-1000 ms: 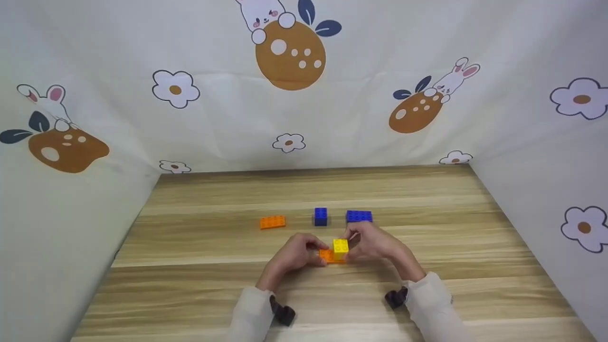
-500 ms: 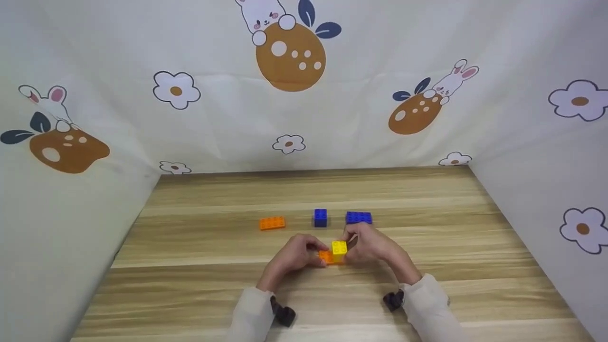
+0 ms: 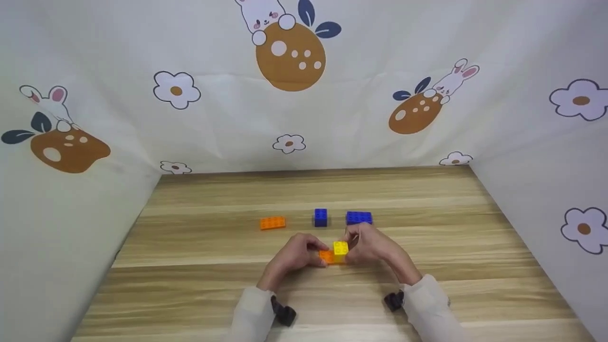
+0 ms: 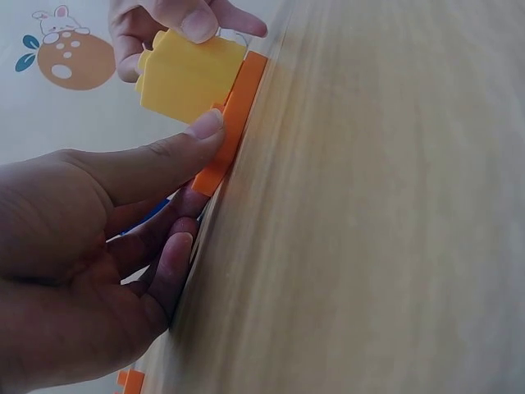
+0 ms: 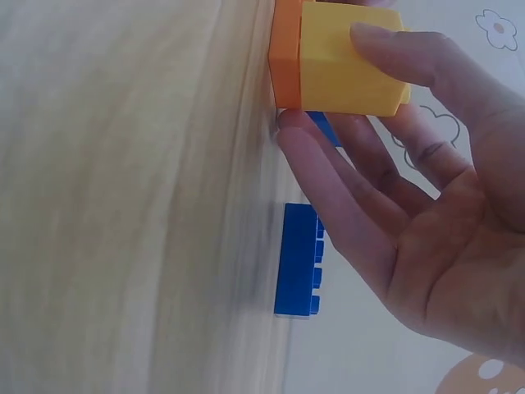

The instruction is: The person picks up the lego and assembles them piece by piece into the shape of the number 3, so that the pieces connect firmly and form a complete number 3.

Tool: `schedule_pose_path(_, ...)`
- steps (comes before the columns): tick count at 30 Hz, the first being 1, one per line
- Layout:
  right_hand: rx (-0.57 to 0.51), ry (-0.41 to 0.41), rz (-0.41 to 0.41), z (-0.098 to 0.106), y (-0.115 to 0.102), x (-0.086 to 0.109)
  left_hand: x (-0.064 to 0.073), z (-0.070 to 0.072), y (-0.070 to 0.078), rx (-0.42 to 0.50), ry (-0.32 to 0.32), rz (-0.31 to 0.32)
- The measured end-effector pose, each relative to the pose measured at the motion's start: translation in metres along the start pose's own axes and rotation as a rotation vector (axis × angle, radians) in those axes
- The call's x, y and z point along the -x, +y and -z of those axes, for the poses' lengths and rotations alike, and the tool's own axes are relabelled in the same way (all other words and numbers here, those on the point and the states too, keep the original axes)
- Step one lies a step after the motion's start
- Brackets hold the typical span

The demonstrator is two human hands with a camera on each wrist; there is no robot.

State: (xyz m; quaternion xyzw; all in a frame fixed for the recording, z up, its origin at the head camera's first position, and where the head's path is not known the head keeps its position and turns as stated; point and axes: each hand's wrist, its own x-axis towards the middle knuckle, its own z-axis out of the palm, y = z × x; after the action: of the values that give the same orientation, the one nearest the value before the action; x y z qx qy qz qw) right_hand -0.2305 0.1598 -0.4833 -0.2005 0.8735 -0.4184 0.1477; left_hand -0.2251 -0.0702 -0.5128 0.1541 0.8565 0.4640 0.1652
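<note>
An orange plate brick (image 3: pixel 326 256) lies flat on the wooden table, and my left hand (image 3: pixel 300 251) pinches its left end between thumb and fingers. A yellow two-by-two brick (image 3: pixel 340 249) sits on the plate's right end, studs up. My right hand (image 3: pixel 373 243) grips this yellow brick, its thumb (image 5: pixel 394 51) on the near side in the right wrist view. The left wrist view shows the yellow brick (image 4: pixel 193 75) against the orange plate (image 4: pixel 234 123); whether it is pressed fully down I cannot tell.
Beyond my hands are a second orange plate (image 3: pixel 272 223), a small blue brick (image 3: pixel 320 217) and a longer blue brick (image 3: pixel 359 217), the last close behind my right fingers. A printed curtain (image 3: pixel 228 128) encloses the wooden table (image 3: pixel 213 199) at the back and sides.
The yellow brick has come down slightly onto the orange plate and now covers more of its right end. My left hand has kept its hold with hardly any movement.
</note>
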Motion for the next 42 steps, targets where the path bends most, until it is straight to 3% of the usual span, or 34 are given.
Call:
schedule_pose_path(8, -0.021, -0.008, -0.016, 0.001, 0.000, 0.002, -0.001, -0.001, 0.001, 0.005, 0.003, 0.022)
schedule_pose_path(15, -0.048, -0.073, -0.028, 0.005, -0.004, 0.002, 0.004, 0.002, 0.000, 0.007, 0.004, 0.019)
schedule_pose_path(24, -0.051, -0.089, -0.011, 0.019, -0.007, 0.004, 0.003, 0.001, -0.001, 0.036, 0.004, 0.026)
schedule_pose_path(34, -0.107, 0.039, -0.018, 0.041, -0.018, 0.005, 0.002, 0.001, -0.001, 0.040, -0.002, 0.034)
schedule_pose_path(42, -0.167, 0.198, -0.050, 0.056, -0.015, 0.001, 0.001, -0.001, -0.001, 0.043, 0.002, 0.037)
